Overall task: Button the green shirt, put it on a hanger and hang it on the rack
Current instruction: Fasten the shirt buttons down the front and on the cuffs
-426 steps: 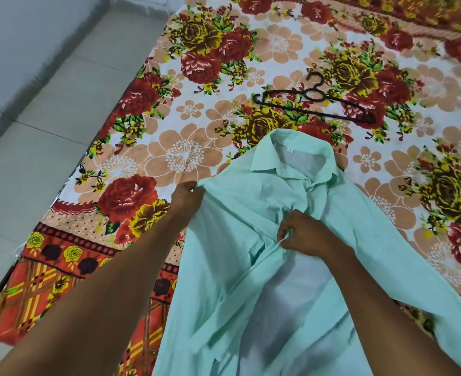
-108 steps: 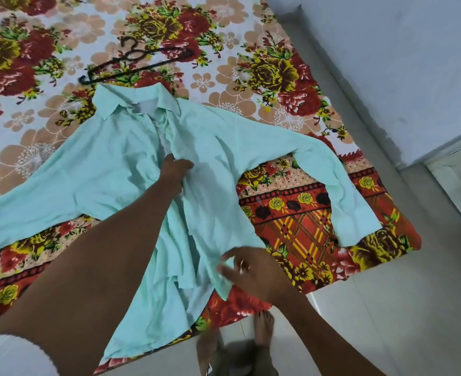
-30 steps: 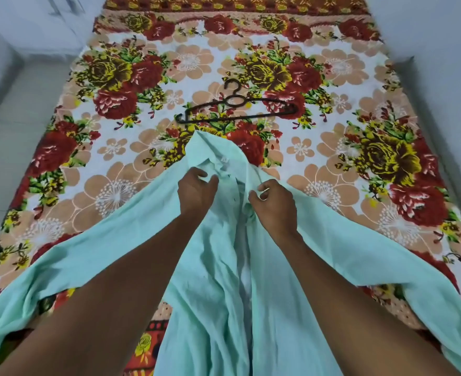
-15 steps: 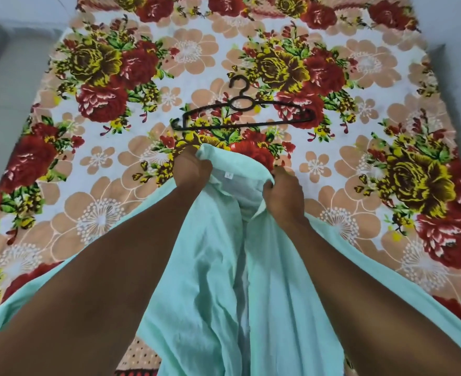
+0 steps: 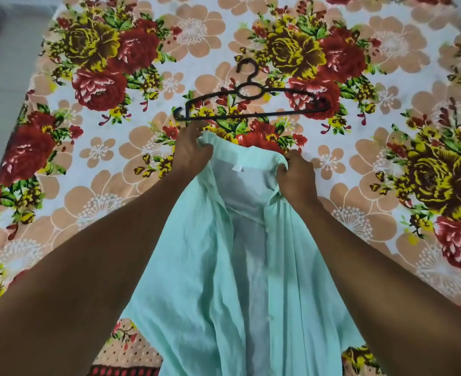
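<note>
Green shirt [image 5: 204,267] lay front-up & unbuttoned on the floral bedsheet [image 5: 101,202], placket open down the middle w/ white buttons showing along its right edge, collar end toward 12 o'clock, hem running off frame at 6. Left hand [image 5: 191,151] clenched on the collar's left corner, fingers curled round bunched fabric at approx 11 o'clock of the neck opening. Right hand [image 5: 295,176] gripped the collar's right side at approx 2 o'clock, thumb & fingers pinching a fold of cloth. Both forearms stretched over the shirt. White neck label [image 5: 237,168] sat between the hands. Black hanger [image 5: 251,100] lay flat on the sheet at 12 o'clock, just beyond the collar, hook pointing away, untouched by either hand.
</note>
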